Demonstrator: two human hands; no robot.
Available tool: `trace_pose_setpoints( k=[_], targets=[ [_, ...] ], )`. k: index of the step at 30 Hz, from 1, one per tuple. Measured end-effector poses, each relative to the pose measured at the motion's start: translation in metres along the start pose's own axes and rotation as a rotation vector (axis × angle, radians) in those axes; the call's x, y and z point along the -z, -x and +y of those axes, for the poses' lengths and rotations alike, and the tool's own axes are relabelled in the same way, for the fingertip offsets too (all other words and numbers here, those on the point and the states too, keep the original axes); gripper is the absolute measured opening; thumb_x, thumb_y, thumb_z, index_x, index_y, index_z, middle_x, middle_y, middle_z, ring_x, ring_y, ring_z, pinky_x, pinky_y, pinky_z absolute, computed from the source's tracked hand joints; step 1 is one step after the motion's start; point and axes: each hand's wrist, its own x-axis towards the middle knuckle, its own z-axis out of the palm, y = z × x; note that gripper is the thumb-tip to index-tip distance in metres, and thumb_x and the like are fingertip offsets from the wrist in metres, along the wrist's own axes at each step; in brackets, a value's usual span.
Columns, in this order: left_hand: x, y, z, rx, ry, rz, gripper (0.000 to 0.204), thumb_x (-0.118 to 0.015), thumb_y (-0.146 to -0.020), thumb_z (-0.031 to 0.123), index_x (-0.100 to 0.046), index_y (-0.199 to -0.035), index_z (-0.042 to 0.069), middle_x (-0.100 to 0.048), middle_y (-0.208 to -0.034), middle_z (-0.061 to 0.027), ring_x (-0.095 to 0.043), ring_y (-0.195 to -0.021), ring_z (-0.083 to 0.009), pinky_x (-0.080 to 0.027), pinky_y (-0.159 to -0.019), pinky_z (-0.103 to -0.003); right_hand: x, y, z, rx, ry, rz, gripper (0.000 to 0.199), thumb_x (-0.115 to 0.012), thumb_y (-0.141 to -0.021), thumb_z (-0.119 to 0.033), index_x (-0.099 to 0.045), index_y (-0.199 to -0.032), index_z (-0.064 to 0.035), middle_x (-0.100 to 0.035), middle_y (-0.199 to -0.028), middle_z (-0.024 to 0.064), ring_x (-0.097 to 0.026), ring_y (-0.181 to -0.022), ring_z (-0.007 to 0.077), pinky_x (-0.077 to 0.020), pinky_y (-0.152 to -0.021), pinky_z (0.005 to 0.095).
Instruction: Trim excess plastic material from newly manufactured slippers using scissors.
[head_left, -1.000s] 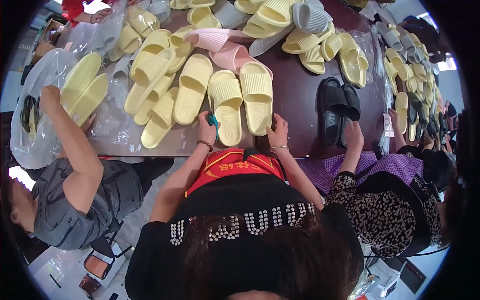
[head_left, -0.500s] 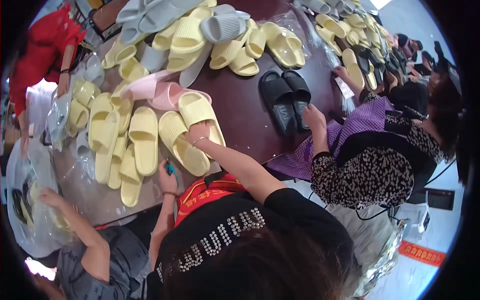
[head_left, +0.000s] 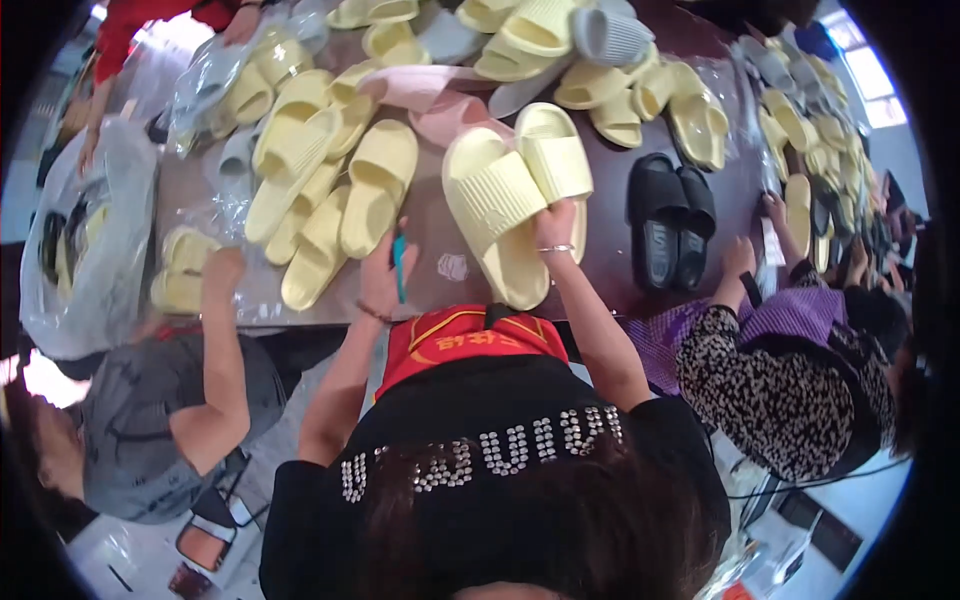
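Black hair and a studded black top fill the near field, hiding both of my elbows. I read the left hand (head_left: 385, 275) as curled round a thin teal tool (head_left: 400, 265); its tip and kind are too small to tell. Right hand (head_left: 553, 228) lies on a pale yellow slipper pair (head_left: 515, 190), fingers bent over the inner edges; grip under them is hidden. Pair's long axis runs away from me, toes tilted far-left. It lies on the brown table (head_left: 440, 250), just inside the near edge. Bare tabletop left of the pair; black slippers (head_left: 668, 218) right of it. Beyond, heaped yellow slippers (head_left: 310, 170), cut off by the rim.
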Motion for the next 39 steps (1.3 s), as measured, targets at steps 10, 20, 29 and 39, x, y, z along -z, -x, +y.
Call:
trace_pose_setpoints(
  k=[10,20,29,39],
  targets=[
    [0.002,-0.019,0.052,-0.119,0.051,0.069,0.042,-0.058,-0.078,0.018,-0.043,-0.116,0.003,-0.055,-0.075,-0.0044,-0.051,-0.064,-0.0086,-0.043,-0.059,-0.022,0.018,0.016,-0.054,0.244,0.036,-0.071,0.021,-0.057,-0.071,-0.01,-0.062,-0.088,0.0015,-0.063,-0.083,0.0132,-0.06,-0.079,0.0245,-0.0448,-0.069,0.0311],
    [0.011,-0.041,0.054,0.044,0.36,0.143,0.042,-0.062,-0.076,0.014,-0.045,-0.113,0.004,-0.054,-0.078,-0.0005,-0.05,-0.069,-0.0059,-0.041,-0.063,-0.019,0.026,0.024,-0.069,0.229,0.045,-0.186,0.03,-0.056,-0.069,-0.011,-0.059,-0.097,-0.0017,-0.054,-0.101,0.0177,-0.048,-0.095,0.0359,-0.0365,-0.084,0.0407],
    [0.004,-0.061,0.063,0.012,0.737,0.127,0.04,-0.063,-0.074,0.009,-0.047,-0.109,0.003,-0.051,-0.077,0.0003,-0.049,-0.068,-0.0062,-0.041,-0.061,-0.019,0.034,0.019,-0.081,0.167,-0.135,-0.231,0.026,-0.056,-0.071,-0.01,-0.06,-0.095,-0.0012,-0.058,-0.095,0.0161,-0.053,-0.09,0.0325,-0.0393,-0.08,0.0374],
    [0.004,-0.059,0.077,0.098,0.761,0.187,0.04,-0.065,-0.072,0.005,-0.047,-0.108,0.004,-0.052,-0.073,-0.0014,-0.05,-0.066,-0.0075,-0.041,-0.057,-0.02,0.031,0.018,-0.084,0.192,-0.049,-0.198,0.027,-0.055,-0.071,-0.01,-0.06,-0.096,-0.0006,-0.057,-0.096,0.0168,-0.052,-0.091,0.0333,-0.0389,-0.081,0.0376]
  ],
)
